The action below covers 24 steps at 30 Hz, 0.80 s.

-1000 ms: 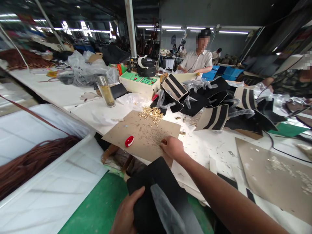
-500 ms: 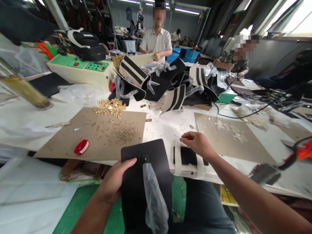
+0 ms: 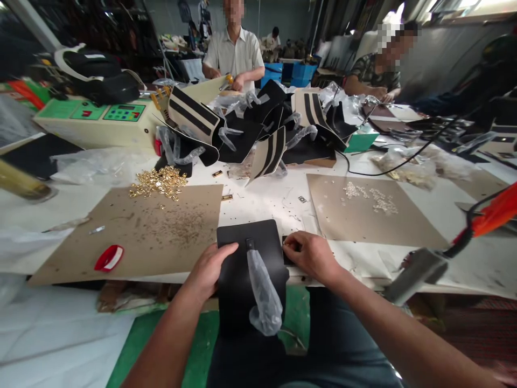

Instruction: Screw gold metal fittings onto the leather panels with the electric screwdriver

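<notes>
A black leather panel (image 3: 242, 253) with a plastic-wrapped strap (image 3: 264, 296) hangs over the near edge of the white table (image 3: 262, 202). My left hand (image 3: 210, 269) grips the panel's left edge, thumb on top. My right hand (image 3: 309, 253) sits at the panel's right edge, fingers pinched together on something small that I cannot make out. A brown cardboard sheet (image 3: 133, 231) to the left carries a heap of gold metal fittings (image 3: 159, 182) and a scatter of tiny ones.
A second cardboard sheet (image 3: 371, 213) with silvery bits lies to the right. Striped and black panels (image 3: 258, 126) pile up behind. A green-topped machine (image 3: 97, 121) stands far left, a red tape roll (image 3: 109, 257) near it. Two people work across the table. An orange-handled tool (image 3: 456, 242) lies at right.
My right hand drew back from the gold bits on the cardboard to the panel's right edge. The panel came up onto the table edge. My view swung right and down.
</notes>
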Motion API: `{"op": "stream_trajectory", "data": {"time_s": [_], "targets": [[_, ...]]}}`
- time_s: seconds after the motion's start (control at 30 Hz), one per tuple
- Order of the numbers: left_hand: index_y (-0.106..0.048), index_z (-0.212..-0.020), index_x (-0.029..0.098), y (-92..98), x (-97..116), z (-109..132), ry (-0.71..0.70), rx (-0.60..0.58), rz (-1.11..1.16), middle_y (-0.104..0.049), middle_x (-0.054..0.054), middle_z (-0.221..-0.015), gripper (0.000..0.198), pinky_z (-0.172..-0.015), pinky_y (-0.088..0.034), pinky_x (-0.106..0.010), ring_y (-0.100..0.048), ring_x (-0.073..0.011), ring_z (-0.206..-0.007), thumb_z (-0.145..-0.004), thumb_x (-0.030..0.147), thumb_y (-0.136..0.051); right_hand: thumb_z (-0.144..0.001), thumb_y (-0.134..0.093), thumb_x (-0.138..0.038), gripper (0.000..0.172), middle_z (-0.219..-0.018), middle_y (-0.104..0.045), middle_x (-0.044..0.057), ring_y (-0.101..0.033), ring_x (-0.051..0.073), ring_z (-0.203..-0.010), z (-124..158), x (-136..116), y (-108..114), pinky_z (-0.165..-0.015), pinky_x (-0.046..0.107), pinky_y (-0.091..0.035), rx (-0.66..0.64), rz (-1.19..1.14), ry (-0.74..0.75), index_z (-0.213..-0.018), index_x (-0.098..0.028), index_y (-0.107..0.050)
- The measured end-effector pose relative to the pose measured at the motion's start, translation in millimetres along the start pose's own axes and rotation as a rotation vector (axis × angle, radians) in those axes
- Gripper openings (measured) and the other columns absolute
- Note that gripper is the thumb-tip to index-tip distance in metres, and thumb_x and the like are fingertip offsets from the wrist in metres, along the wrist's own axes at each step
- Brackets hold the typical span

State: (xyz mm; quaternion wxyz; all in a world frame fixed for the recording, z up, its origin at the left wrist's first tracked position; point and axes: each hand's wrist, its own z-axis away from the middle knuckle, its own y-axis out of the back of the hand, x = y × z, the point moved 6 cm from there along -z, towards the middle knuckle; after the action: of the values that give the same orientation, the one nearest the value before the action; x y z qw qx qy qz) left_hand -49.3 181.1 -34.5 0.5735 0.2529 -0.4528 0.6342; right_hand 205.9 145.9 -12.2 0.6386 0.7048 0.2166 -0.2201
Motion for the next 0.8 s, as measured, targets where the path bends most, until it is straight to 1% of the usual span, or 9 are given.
{"op": "stream_trajectory", "data": {"time_s": [0.2,0.4,0.47,0.57,0.67,0.8], "targets": [[-0.082,-0.105,0.013,-4.0,3.4,3.6,-0.008,-0.014,-0.002,-0.086,-0.012,-0.1,0.044,-0.084,-0.061,-0.036,-0.081,-0.0318,-0.092,-0.068,0.036,-0.09,-0.089,-0.07,-0.029,0.009,-0.082,-0.074,-0.002,-0.066,0.016,-0.075,-0.2,-1.6,1.4,-0.068,0.028,-0.039,-0.031,0.068,-0.025,-0.083,-0.026,-0.076],[-0.082,-0.104,0.013,-1.9,1.1,3.6,-0.015,-0.021,-0.013,-0.085,-0.013,-0.101,0.042,-0.082,-0.061,-0.037,-0.081,-0.0329,-0.092,-0.071,0.037,-0.089,-0.092,-0.07,-0.029,0.01,-0.085,-0.074,-0.001,-0.066,0.017,-0.077,-1.6,-4.8,2.7,-0.067,0.028,-0.039,-0.109,0.123,-0.001,-0.084,-0.026,-0.075],[-0.082,-0.106,0.013,-1.3,0.5,2.9,-0.02,-0.033,-0.013,-0.085,-0.012,-0.103,0.041,-0.082,-0.061,-0.037,-0.081,-0.0321,-0.092,-0.073,0.036,-0.088,-0.093,-0.069,-0.028,0.007,-0.09,-0.074,0.0,-0.066,0.016,-0.079,-1.0,-5.0,2.8,-0.068,0.027,-0.04,-0.107,0.115,0.021,-0.091,-0.026,-0.075],[-0.083,-0.108,0.013,-1.4,1.0,2.3,-0.031,-0.048,-0.013,-0.085,-0.012,-0.106,0.041,-0.085,-0.061,-0.036,-0.081,-0.0317,-0.095,-0.074,0.036,-0.088,-0.097,-0.067,-0.029,0.015,-0.103,-0.075,0.001,-0.07,0.017,-0.087,0.7,-5.2,2.3,-0.075,0.027,-0.045,-0.099,0.082,0.065,-0.108,-0.029,-0.077],[-0.083,-0.11,0.013,-2.0,1.5,2.7,-0.035,-0.059,-0.022,-0.085,-0.013,-0.108,0.042,-0.087,-0.061,-0.037,-0.08,-0.0327,-0.098,-0.075,0.037,-0.087,-0.1,-0.065,-0.03,0.017,-0.109,-0.076,0.001,-0.072,0.019,-0.095,2.3,-5.7,1.7,-0.08,0.027,-0.048,-0.112,0.09,0.091,-0.11,-0.03,-0.079],[-0.083,-0.109,0.013,-1.0,1.1,3.1,-0.044,-0.056,-0.023,-0.085,-0.013,-0.108,0.041,-0.088,-0.061,-0.038,-0.08,-0.0327,-0.098,-0.076,0.036,-0.086,-0.101,-0.066,-0.032,0.019,-0.107,-0.076,0.001,-0.074,0.02,-0.097,3.6,-6.4,3.3,-0.08,0.029,-0.049,-0.121,0.113,0.094,-0.112,-0.03,-0.081]]}}
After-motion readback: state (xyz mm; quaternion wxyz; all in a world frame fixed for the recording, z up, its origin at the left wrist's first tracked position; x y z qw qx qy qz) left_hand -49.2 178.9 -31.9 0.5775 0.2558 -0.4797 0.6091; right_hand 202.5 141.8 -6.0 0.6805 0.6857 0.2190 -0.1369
